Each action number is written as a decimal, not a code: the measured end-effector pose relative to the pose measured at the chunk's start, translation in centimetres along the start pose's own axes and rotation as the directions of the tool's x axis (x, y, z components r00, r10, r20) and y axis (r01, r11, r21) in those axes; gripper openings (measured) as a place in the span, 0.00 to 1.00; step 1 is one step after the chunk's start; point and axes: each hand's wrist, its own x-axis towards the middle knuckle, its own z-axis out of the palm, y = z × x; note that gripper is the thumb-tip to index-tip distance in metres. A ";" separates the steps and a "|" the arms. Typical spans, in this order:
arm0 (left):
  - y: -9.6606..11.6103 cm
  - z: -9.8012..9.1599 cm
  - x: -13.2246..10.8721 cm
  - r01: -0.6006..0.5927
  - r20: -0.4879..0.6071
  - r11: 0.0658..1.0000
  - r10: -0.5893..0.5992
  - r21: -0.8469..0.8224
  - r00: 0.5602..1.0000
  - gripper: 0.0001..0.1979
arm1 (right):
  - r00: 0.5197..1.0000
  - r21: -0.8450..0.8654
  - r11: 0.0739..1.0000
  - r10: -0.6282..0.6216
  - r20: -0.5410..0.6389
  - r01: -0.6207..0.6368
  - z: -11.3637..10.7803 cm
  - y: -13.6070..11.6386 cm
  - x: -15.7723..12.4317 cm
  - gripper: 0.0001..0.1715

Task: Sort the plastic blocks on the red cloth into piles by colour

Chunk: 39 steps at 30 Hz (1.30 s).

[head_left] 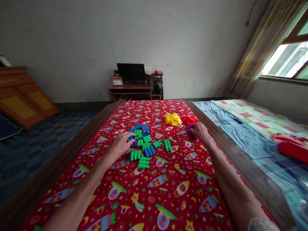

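My left hand (119,143) reaches over the left side of a loose group of toy blocks. Its fingers are apart, the tips at a blue block (130,139) and a purple block (134,143). Green blocks (143,162) and another blue block (149,151) lie just right of that hand. Farther right, my right hand (201,130) is low over the cloth, fingers curled at a purple block (190,131); its fingertips are partly hidden. Behind this hand sits a pile of red blocks (191,119), with yellow blocks (173,119) to its left.
A red patterned cloth (168,199) covers the long table, whose dark wooden edges (262,179) show on both sides. To the right is a bed (243,128) with a red item (292,148) on it. A desk with a monitor (131,73) stands against the far wall.
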 end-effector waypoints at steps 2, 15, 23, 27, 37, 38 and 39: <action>-0.8 0.8 -0.2 0.008 0.065 1.000 -0.009 0.009 0.998 0.13 | 0.999 -0.005 1.000 0.031 -0.008 -0.031 0.1 -0.3 0.0 0.18; 0.2 2.1 -1.1 -0.034 0.053 0.996 0.029 0.086 0.998 0.09 | 0.874 0.215 0.850 -0.448 -0.187 0.481 -0.4 -6.6 -2.7 0.14; 4.3 1.5 -0.6 0.159 0.102 0.786 -0.122 -0.597 0.987 0.29 | 0.509 0.369 0.374 -0.763 -0.399 0.851 0.9 -13.2 -7.2 0.27; 6.1 2.7 -1.4 0.114 0.102 0.747 -0.063 -0.655 0.993 0.33 | 0.536 0.388 0.405 -0.776 -0.333 0.828 1.9 -13.7 -7.1 0.20; 6.2 3.1 -1.7 -0.089 -0.021 0.896 0.088 -0.434 0.996 0.17 | 0.775 0.702 0.415 -0.547 -0.316 0.579 2.2 -12.2 -5.7 0.11; 6.2 3.1 -1.7 -0.096 -0.038 0.910 0.088 -0.404 0.995 0.15 | 0.798 0.733 0.406 -0.519 -0.307 0.546 2.1 -12.4 -5.7 0.11; 6.1 3.1 -1.7 -0.106 -0.053 0.921 0.093 -0.375 0.994 0.14 | 0.818 0.765 0.390 -0.494 -0.296 0.512 2.1 -12.5 -5.6 0.12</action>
